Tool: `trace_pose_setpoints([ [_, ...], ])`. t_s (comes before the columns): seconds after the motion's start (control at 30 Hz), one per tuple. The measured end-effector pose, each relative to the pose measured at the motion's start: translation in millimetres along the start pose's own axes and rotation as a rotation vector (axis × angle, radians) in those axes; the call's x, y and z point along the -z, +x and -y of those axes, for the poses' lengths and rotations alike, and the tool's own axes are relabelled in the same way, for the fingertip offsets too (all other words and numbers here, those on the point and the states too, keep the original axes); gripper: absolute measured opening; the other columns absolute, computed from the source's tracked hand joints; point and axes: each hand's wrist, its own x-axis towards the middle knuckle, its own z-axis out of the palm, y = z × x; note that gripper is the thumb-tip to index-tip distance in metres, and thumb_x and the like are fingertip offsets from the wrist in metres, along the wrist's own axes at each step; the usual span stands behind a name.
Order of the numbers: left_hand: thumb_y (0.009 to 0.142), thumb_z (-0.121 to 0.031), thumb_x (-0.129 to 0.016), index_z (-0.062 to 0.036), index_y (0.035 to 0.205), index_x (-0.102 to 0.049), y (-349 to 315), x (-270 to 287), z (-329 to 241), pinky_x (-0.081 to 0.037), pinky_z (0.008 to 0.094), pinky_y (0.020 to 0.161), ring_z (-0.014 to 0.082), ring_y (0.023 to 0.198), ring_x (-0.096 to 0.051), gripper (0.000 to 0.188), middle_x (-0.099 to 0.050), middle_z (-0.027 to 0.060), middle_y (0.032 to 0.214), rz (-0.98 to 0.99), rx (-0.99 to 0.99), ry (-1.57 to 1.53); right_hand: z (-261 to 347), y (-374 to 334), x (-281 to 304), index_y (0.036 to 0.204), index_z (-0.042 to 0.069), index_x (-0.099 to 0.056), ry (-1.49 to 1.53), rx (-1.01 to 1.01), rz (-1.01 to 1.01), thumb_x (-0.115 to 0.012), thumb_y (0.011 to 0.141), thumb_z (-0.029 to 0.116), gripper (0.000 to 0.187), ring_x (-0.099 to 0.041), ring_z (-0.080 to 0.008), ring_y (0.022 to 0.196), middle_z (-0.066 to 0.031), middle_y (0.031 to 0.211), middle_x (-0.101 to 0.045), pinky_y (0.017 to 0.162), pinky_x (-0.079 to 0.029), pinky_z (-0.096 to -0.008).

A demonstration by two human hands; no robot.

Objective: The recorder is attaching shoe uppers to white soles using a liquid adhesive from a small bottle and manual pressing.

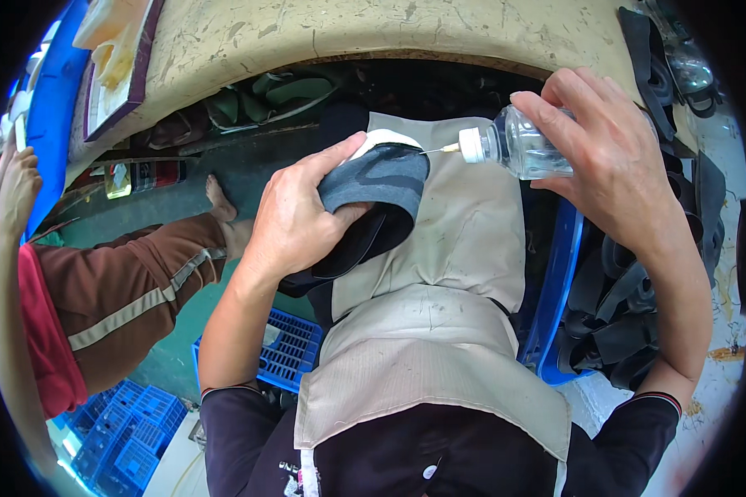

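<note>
Above my apron-covered lap, my left hand grips a grey and black shoe upper with a white part showing at its far end. Some of my fingers are tucked out of sight behind and under it. My right hand is wrapped around a clear squeeze bottle, tipped on its side. From the bottle's white cap a thin needle nozzle points left, its tip at the upper's far edge, by the white part. Whether liquid is coming out cannot be made out.
A worn cream table spans the far side, with a purple-edged tray at left. Black shoe parts fill a blue bin on the right. Another person's leg and arm are at left. Blue crates stand below.
</note>
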Motion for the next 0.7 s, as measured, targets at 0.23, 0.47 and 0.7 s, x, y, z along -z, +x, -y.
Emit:
trace_pose_setpoints([
  [0.23,0.073,-0.002,-0.079,-0.0028,0.132,-0.065,0.4,27.8,21.6,-0.053,0.0330,0.086,0.0269,0.094,-0.072,0.061,-0.074,0.0147,0.116,0.021,0.054,-0.035,18.9,19.5,-5.0,0.116,0.011,-0.065,0.003,0.002,0.010,-0.091,0.057,0.007,0.065,-0.053,-0.0232,0.085,-0.0056,0.098,-0.054,0.076,-0.047,-0.0339],
  [0.47,0.073,0.000,-0.077,-0.0020,0.132,-0.064,15.1,44.8,22.9,-0.053,0.0314,0.089,0.0248,0.097,-0.072,0.060,-0.074,0.0135,0.117,0.003,0.046,-0.066,14.2,35.8,-2.0,0.118,0.010,-0.064,0.053,-0.039,0.017,-0.092,0.056,0.008,0.067,-0.054,-0.0242,0.086,-0.0067,0.100,-0.055,0.078,-0.047,-0.0342],
  [0.7,0.074,0.004,-0.072,0.0012,0.134,-0.062,35.2,52.8,-1.0,-0.050,0.0290,0.098,0.0235,0.109,-0.069,0.061,-0.071,0.0125,0.126,-0.067,-0.053,-0.257,-25.0,36.9,20.4,0.121,0.006,-0.062,0.151,-0.168,-0.015,-0.090,0.059,0.006,0.067,-0.058,-0.0244,0.093,-0.0080,0.108,-0.061,0.085,-0.048,-0.0332],
])
